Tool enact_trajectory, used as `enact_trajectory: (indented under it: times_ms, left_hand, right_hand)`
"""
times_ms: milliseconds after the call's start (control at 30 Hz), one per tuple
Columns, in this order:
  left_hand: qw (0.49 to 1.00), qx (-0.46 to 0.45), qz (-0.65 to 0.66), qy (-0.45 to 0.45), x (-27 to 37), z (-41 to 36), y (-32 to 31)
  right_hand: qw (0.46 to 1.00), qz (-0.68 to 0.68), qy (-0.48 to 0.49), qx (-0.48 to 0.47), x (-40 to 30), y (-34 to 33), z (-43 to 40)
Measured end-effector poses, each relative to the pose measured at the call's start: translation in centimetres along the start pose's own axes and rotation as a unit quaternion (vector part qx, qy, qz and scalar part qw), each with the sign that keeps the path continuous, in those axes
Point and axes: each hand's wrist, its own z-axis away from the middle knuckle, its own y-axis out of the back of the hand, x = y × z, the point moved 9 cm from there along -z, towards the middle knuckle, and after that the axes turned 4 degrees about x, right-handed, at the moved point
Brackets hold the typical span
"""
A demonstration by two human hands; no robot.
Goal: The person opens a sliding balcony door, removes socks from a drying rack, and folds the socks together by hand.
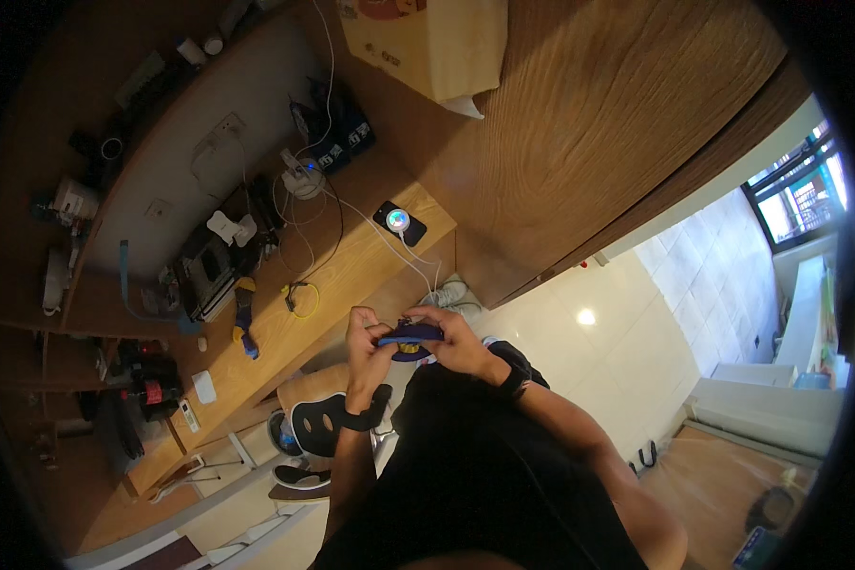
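Between both hands is a dark blue fabric item (415,333) with a lighter blue edge and a yellow part in its middle; its exact kind is unclear. My left hand (369,350) grips its left side, the thumb on the light blue edge. The fingers of my right hand (456,343) close on its right side. A small dark piece shows at its top, too small to name. Both wrists wear black bands. The item is held in front of my body, off the near edge of the wooden desk (349,263).
On the desk lie a phone (400,224) with a round lit charger on it, a yellow cable loop (303,300), a blue and yellow fabric item (244,317) and a power strip (303,178) with tangled cables. Below stands a chair (318,424); a wooden cabinet panel (577,142) rises at right.
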Motion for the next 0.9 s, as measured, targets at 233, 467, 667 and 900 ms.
enact_trajectory:
  times_ms: [233, 467, 667, 900]
  left_hand:
    - [0.985, -0.018, -0.057, -0.160, 5.7, -1.9, 0.5]
    - [0.963, -0.218, 0.090, -0.130, 5.3, -1.0, -4.0]
    - [0.958, -0.222, 0.157, -0.086, 4.6, -1.8, -5.6]
    - [0.962, -0.134, 0.236, -0.002, 3.6, -2.3, -6.7]
  right_hand:
    - [0.961, -0.237, -0.130, 0.059, 2.8, -0.1, 0.4]
    - [0.841, -0.522, -0.138, -0.035, 0.3, -0.7, 1.4]
    - [0.823, -0.541, -0.116, -0.130, -3.0, 0.4, 0.8]
    - [0.877, -0.467, -0.110, -0.014, -1.7, 2.9, 1.3]
